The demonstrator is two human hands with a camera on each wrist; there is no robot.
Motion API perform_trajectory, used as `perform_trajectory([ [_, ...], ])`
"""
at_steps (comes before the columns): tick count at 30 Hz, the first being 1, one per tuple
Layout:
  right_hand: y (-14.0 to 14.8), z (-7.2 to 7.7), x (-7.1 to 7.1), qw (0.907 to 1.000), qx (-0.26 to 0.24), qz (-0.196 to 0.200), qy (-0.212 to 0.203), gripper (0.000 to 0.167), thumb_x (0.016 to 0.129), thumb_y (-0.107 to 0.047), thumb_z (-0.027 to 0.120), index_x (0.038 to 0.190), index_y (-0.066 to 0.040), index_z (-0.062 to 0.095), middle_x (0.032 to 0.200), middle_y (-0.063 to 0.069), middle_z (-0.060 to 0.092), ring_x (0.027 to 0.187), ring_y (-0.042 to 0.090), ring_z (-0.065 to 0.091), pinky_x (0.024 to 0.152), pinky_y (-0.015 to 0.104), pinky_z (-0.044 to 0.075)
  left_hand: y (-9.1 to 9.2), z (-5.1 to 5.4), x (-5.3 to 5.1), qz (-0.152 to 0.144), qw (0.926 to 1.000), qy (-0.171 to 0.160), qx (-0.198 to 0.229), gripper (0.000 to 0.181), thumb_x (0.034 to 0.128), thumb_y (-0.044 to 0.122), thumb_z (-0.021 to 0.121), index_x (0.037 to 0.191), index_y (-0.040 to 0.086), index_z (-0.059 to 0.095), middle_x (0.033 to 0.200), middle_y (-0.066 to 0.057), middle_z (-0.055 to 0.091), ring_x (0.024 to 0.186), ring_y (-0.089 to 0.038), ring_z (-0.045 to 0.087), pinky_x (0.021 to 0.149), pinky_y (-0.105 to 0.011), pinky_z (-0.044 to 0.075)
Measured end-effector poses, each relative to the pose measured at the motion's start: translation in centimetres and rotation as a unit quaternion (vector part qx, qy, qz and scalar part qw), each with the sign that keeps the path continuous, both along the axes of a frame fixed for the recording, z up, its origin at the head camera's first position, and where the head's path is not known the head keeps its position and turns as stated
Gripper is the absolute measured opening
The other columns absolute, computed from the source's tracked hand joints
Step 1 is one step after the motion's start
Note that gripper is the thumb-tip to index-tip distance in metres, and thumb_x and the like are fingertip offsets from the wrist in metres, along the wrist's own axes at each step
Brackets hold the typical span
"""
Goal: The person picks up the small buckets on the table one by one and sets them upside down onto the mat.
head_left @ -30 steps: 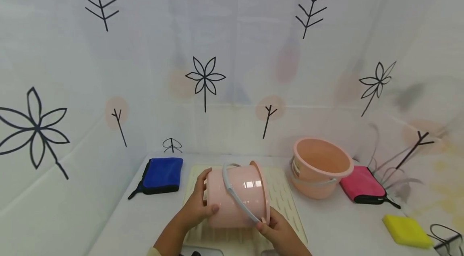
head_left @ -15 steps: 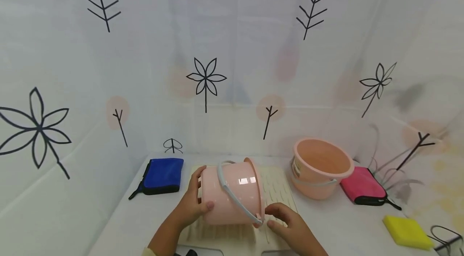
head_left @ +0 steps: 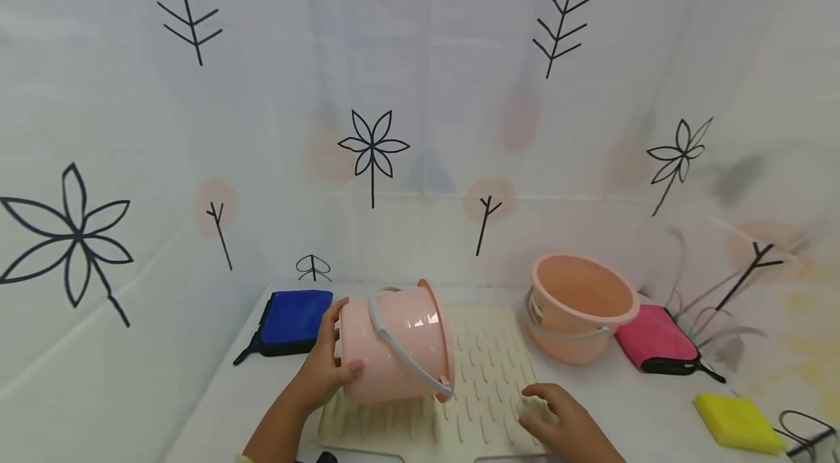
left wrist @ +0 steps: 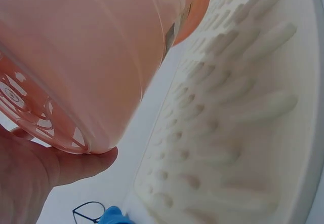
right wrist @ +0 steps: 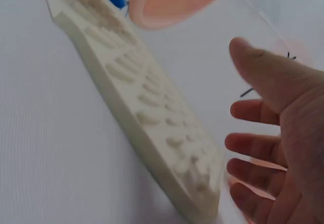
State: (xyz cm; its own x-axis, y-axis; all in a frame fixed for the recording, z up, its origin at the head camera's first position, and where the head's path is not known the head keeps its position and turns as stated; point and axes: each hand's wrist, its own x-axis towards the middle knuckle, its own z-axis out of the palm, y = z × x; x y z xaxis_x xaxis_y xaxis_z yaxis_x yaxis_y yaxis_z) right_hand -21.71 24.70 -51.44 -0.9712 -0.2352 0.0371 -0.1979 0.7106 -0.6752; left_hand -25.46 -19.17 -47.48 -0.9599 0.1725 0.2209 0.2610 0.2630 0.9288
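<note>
My left hand (head_left: 321, 368) holds a pink bucket (head_left: 397, 346) by its base, thumb on the near side. The bucket lies on its side in the air, its mouth turned right and its grey handle (head_left: 408, 361) hanging across the front. Below it is a cream drying board (head_left: 488, 368) with rows of raised ridges, also large in the left wrist view. In that view the thumb presses the bucket's bottom edge, beside the slotted base (left wrist: 30, 105). My right hand (head_left: 567, 423) hovers over the board's right edge, holding nothing, its fingers apart and slightly bent in the right wrist view.
A second pink bucket (head_left: 571, 335) stands upright at the back right. Beside it lie a folded pink cloth (head_left: 656, 335) and a yellow sponge (head_left: 738, 423). A folded blue cloth (head_left: 295, 321) lies at the back left. A patterned white curtain (head_left: 426, 120) surrounds the table.
My right hand has let go of the bucket's rim and moved off to the right. My left hand has carried the bucket leftward, uncovering more of the board.
</note>
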Motion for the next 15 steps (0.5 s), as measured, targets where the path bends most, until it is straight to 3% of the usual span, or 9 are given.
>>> perform_trajectory([
  [4, 1.2, -0.9, 0.3, 0.9987, 0.043, 0.013, 0.021, 0.049, 0.094, -0.042, 0.077, 0.129, -0.009, 0.065, 0.137, 0.012, 0.064, 0.127, 0.041, 0.059, 0.1, 0.049, 0.054, -0.6, 0.5, 0.5, 0.013, 0.9999, -0.002, -0.01, 0.107, 0.0834, 0.049, 0.08, 0.164, 0.035, 0.011, 0.17, -0.014, 0.02, 0.152, -0.057, 0.027, 0.098, -0.068, 0.053],
  [6, 1.7, -1.2, 0.4, 0.9988, 0.04, 0.024, 0.014, 0.054, 0.094, -0.04, 0.077, 0.132, -0.005, 0.063, 0.141, 0.021, 0.06, 0.131, 0.047, 0.055, 0.104, 0.057, 0.051, -0.9, 0.8, 0.7, 0.017, 0.9997, -0.007, -0.015, 0.107, 0.0839, 0.047, 0.081, 0.164, 0.035, 0.011, 0.17, -0.015, 0.02, 0.151, -0.055, 0.029, 0.098, -0.066, 0.054],
  [12, 2.7, -2.2, -0.1, 0.9962, -0.006, 0.04, -0.077, 0.072, 0.092, -0.039, 0.079, 0.143, 0.005, 0.054, 0.153, 0.043, 0.038, 0.142, 0.065, 0.034, 0.109, 0.078, 0.033, -1.8, 1.4, 1.3, 0.022, 0.9991, -0.011, -0.033, 0.104, 0.0844, 0.043, 0.081, 0.162, 0.038, 0.012, 0.165, -0.02, 0.029, 0.141, -0.048, 0.045, 0.096, -0.061, 0.058],
  [15, 3.2, -3.0, -0.4, 0.995, 0.001, 0.065, -0.076, 0.079, 0.092, -0.039, 0.08, 0.145, 0.011, 0.05, 0.153, 0.046, 0.035, 0.141, 0.067, 0.034, 0.107, 0.078, 0.036, -2.4, 1.7, 1.6, 0.028, 0.9988, -0.007, -0.039, 0.104, 0.0838, 0.038, 0.082, 0.162, 0.041, 0.013, 0.163, -0.019, 0.028, 0.138, -0.045, 0.048, 0.095, -0.059, 0.059],
])
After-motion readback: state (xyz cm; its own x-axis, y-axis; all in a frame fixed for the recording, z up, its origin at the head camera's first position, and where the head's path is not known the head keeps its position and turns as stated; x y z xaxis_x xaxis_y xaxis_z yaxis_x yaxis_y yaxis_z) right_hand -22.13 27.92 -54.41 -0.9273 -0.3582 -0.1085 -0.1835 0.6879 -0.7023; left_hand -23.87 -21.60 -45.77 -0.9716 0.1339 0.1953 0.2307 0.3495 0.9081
